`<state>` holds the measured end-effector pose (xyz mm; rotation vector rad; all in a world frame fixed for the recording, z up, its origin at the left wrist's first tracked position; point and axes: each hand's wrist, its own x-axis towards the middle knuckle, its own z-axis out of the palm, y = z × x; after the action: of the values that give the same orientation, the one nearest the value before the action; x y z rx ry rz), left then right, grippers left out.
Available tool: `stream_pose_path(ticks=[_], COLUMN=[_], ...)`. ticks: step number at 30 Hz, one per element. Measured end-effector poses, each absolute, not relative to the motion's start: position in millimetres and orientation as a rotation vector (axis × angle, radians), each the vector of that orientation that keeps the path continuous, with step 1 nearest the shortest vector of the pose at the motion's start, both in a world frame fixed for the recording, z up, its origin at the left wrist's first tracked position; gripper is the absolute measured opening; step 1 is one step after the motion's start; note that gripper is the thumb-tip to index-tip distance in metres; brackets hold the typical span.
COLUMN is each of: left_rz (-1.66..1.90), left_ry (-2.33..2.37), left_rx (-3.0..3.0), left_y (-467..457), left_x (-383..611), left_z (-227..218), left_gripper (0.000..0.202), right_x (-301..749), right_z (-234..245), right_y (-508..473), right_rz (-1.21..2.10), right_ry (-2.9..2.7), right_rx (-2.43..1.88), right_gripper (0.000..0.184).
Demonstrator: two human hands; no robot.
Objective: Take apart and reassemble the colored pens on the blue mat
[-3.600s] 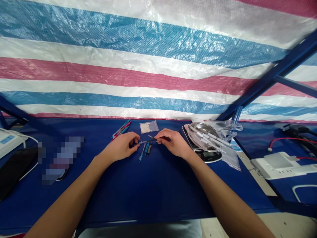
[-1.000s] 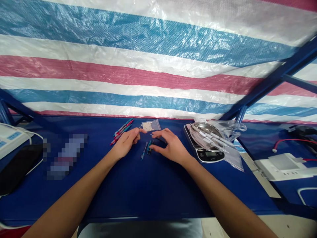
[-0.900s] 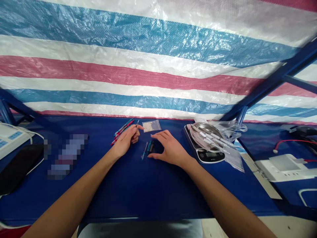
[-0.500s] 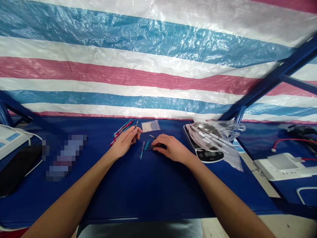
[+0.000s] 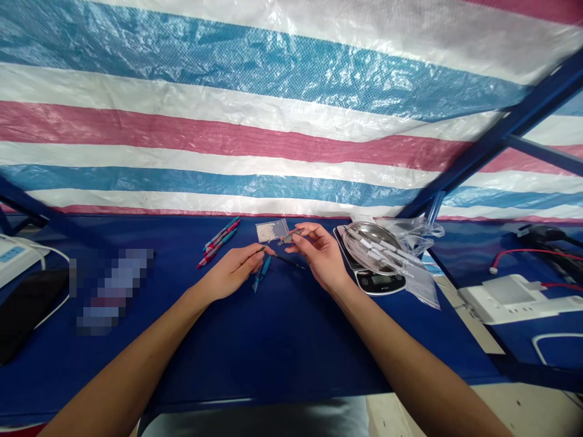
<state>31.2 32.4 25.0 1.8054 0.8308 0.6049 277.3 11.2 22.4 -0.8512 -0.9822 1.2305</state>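
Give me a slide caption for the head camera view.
Left hand and right hand handle pen parts over a blue table, near loose pens and a scale.

You wear this camera on your head, so it looks forward and down across the blue work table (image 5: 273,358) from its near edge. It faces the striped tarp (image 5: 273,130) beyond the far edge, with your left hand (image 5: 230,273) and right hand (image 5: 319,255) close below.

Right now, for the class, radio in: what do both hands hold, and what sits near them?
Left hand pinching dark pen part. Right hand holding grey piece. Teal pen part below; clear bag of white granules just beyond.
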Motion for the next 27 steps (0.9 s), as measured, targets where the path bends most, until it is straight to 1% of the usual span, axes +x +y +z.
stream_pose_path(ticks=[2, 7, 20, 27], left_rz=[0.584, 0.574, 0.508, 0.493], left_ry=[0.812, 0.803, 0.800, 0.858], left_rx=[1.833, 1.863, 2.010, 1.983], left_y=[31.8, 31.7, 33.0, 35.1], left_x=[31.7, 31.8, 30.2, 29.3], left_z=[26.2, 24.2, 33.1, 30.2], left_gripper=[0.046, 0.045, 0.044, 0.048], right_x=[275.3, 273.4, 275.3, 275.5], right_z=[23.0, 26.5, 27.5, 33.1], right_y=[9.6, 5.4, 4.6, 3.8], right_rz=[1.154, 1.087, 1.149, 1.021], right_ry=[-1.056, -1.125, -1.233, -1.152], right_rx=[-0.839, -0.833, -0.805, -0.827], right_gripper=[0.038, 0.038, 0.035, 0.034])
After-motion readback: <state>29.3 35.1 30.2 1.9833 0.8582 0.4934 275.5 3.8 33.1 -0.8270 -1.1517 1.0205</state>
